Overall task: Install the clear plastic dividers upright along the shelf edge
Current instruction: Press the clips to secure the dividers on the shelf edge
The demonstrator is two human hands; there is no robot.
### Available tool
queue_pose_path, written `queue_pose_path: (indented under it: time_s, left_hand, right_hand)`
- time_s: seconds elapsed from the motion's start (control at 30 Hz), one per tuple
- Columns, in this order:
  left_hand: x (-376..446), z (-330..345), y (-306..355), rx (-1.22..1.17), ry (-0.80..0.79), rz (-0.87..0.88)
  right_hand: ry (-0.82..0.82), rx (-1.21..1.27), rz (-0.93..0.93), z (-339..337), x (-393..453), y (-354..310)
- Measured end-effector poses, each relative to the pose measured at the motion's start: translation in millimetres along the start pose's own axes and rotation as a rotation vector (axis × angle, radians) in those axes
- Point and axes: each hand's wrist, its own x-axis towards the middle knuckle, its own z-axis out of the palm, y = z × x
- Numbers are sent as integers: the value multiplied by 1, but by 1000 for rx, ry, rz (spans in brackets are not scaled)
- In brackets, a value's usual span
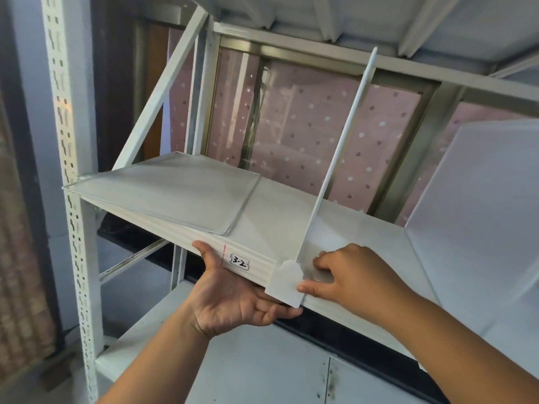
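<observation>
A: How far along does it look?

B: One divider [341,158] stands upright on the shelf [262,217], seen edge-on, running from the front lip to the back. Its clip [284,282] hooks over the front edge. I'd judge it is being seated just now, not finished

A: And the hands?

B: The right hand [350,275] pinches the foot of that divider, thumb on the clip's lower right corner and fingertips [320,262] curled on the clear base just behind the lip. The left hand [230,298] cups the shelf edge from below, thumb up over the front face, fingers loosely bent under the lip beneath the clip. It grips the shelf, nothing loose

A: Any more to fit?

B: Yes, I think so. A flat sheet [175,193] lies on the left part of the shelf, near the post [70,170], well apart from the standing one; I can't tell if it's one piece or a stack. A frosted panel [478,199] shows at the right, perhaps another divider, though I can't be sure

A: Any writing?

B: A small tag [240,262] on the shelf front reads "3-2" in black, between the left thumb and the clip, with a thin red dashed line [224,253] just left of it. No brands that I can see
</observation>
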Motion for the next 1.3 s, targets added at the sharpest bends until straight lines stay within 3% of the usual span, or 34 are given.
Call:
queue_pose_path:
  time_s: [0.17, 0.4, 0.7, 0.8, 1.0, 1.3]
  left_hand:
    - [2, -4, -1, 96, 124, 26]
    - [0, -15, 1, 140, 245, 74]
    - [-25, -30, 28, -115, 425, 186]
    - [-27, -27, 26, -58, 404, 64]
    - [-17, -11, 14, -42, 184, -46]
    - [-14, -16, 16, 52, 306, 19]
  right_hand:
    - [19, -87, -40, 2, -2, -9]
    - [63, -158, 55, 1, 5, -28]
    - [170, -96, 153, 3, 12, -43]
    - [146, -95, 115, 3, 11, -46]
    - [130, -87, 91, 6, 9, -51]
    - [261, -42, 91, 12, 6, -64]
